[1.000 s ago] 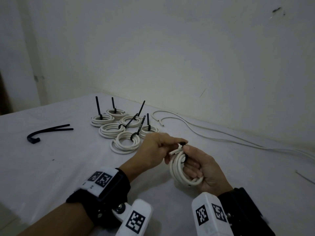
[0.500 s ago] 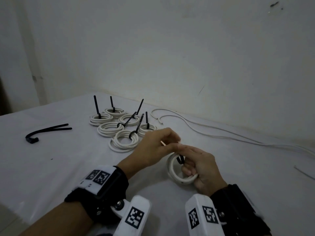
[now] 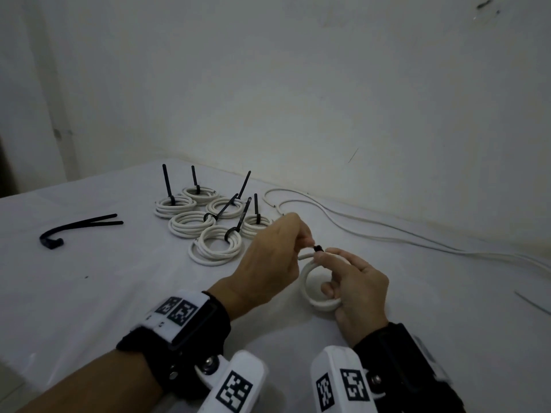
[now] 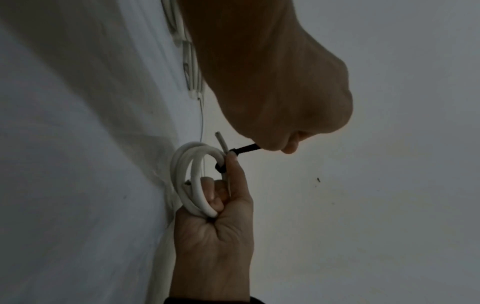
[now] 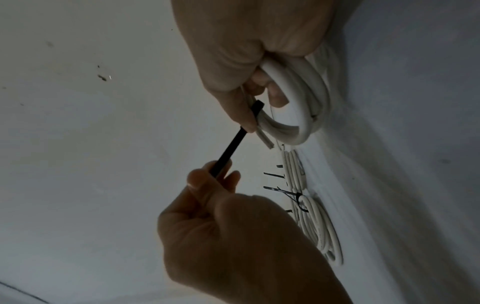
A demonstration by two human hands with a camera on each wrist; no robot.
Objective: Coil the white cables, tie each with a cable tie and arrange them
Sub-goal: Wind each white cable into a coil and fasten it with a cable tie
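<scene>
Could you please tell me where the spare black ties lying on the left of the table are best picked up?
Probably pinch the spare black ties from above at mid-length, where the strips lie together flat on the table; their right tips splay apart and the left end hooks. The left hand is nearer, once it releases the cable tie.

White-covered table (image 3: pixel 89 293), 6 tied cable coils (image 3: pixel 215 245), loose black ties (image 3: pixel 80 229), uncoiled white cables (image 3: pixel 387 236)
</scene>
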